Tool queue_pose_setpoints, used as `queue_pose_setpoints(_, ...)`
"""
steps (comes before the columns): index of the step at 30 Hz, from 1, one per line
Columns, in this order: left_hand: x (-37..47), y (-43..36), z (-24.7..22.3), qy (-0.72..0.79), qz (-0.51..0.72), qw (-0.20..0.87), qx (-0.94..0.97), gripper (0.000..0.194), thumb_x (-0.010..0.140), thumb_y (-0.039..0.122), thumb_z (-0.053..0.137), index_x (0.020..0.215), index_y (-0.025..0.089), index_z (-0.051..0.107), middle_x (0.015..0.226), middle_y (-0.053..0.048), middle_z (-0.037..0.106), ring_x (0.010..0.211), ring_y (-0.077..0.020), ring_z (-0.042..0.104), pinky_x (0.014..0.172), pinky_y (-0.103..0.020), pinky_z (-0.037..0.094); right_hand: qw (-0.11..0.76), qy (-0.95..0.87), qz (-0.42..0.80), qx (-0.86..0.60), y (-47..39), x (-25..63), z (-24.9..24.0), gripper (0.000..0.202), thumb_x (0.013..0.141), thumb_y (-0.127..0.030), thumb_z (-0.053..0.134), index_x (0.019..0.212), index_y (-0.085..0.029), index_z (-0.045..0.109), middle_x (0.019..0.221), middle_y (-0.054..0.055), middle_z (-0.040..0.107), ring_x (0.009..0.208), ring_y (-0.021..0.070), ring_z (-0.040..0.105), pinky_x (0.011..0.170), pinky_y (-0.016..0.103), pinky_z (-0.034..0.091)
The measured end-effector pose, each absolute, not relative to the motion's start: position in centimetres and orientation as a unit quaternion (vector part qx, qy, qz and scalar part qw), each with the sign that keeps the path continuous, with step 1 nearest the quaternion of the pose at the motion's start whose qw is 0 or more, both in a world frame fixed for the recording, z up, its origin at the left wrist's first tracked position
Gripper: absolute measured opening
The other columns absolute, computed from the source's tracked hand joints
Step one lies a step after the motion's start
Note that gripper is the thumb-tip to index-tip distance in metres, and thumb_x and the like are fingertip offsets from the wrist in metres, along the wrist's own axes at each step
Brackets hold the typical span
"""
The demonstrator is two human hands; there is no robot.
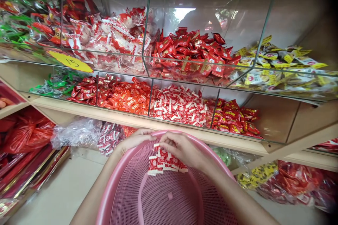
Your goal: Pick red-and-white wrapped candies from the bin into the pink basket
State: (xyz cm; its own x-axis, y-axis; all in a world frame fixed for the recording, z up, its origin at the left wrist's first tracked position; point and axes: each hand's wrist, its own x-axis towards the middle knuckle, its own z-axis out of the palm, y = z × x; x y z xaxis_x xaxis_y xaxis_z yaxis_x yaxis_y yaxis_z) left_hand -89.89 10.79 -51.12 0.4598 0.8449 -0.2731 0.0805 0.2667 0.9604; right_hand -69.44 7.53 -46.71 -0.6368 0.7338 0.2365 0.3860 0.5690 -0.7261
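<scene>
My left hand [136,141] is closed on the far rim of a pink plastic mesh basket [105,197], at its left side. Over the inside of that basket, my right hand [182,147] pinches a bunch of small red-and-white wrapped candies [166,161]. Their wrappers hang below the fingers, with the mesh bottom showing beneath. Just beyond the rim, a glass compartment holds a heap of matching red-and-white candies [179,105]. Parts of my right fingers are hidden behind the hand and wrappers.
Glass-fronted shelves hold red packets [195,51], yellow-and-white packets [285,58] and orange-red packets [132,96]. A yellow price tag [70,61] reads 15. Below the wooden shelf edge [79,110] lie a red plastic bag [29,135] and bagged candies [298,181].
</scene>
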Motion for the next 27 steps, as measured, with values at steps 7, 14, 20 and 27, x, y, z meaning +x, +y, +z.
queue_pose_setpoints(7, -89.8, 10.5, -50.7, 0.435, 0.291, 0.666, 0.531, 0.032, 0.067, 0.026, 0.062, 0.097, 0.016, 0.063, 0.082, -0.002, 0.066, 0.070, -0.0145, 0.058, 0.065, -0.023, 0.041, 0.125, -0.920, 0.161, -0.334, 6.6, -71.2, -49.8, 0.013, 0.083, -0.020, 0.041, 0.073, -0.018, 0.049, 0.068, -0.003, 0.057, 0.056, 0.0083, 0.047, 0.051, 0.020, 0.026)
queue_pose_setpoints(14, -89.8, 10.5, -50.5, 0.423, 0.285, 0.676, 0.532, 0.032, 0.066, 0.027, 0.062, 0.097, 0.017, 0.063, 0.083, -0.002, 0.067, 0.070, -0.0145, 0.058, 0.066, -0.024, 0.041, 0.054, -0.933, 0.058, -0.350, 5.7, -72.6, -51.1, 0.011, 0.085, -0.024, 0.038, 0.083, -0.018, 0.048, 0.078, 0.002, 0.062, 0.066, 0.0144, 0.057, 0.054, 0.023, 0.032)
queue_pose_setpoints(20, -89.9, 10.3, -50.4, 0.430, 0.291, 0.666, 0.535, 0.034, 0.067, 0.026, 0.062, 0.100, 0.017, 0.062, 0.083, -0.003, 0.067, 0.070, -0.0151, 0.058, 0.067, -0.025, 0.041, 0.018, -0.937, 0.012, -0.348, 5.3, -73.3, -51.9, 0.007, 0.080, -0.014, 0.042, 0.082, -0.017, 0.048, 0.076, 0.002, 0.063, 0.067, 0.0170, 0.059, 0.053, 0.024, 0.037)
queue_pose_setpoints(27, -89.9, 10.4, -50.1, 0.432, 0.270, 0.665, 0.546, 0.038, 0.067, 0.029, 0.062, 0.103, 0.017, 0.061, 0.087, -0.003, 0.067, 0.074, -0.0160, 0.059, 0.069, -0.025, 0.042, 0.024, -0.940, 0.022, -0.340, 4.9, -73.4, -52.4, 0.009, 0.081, -0.020, 0.041, 0.085, -0.017, 0.049, 0.081, 0.004, 0.063, 0.069, 0.0175, 0.059, 0.055, 0.025, 0.038)
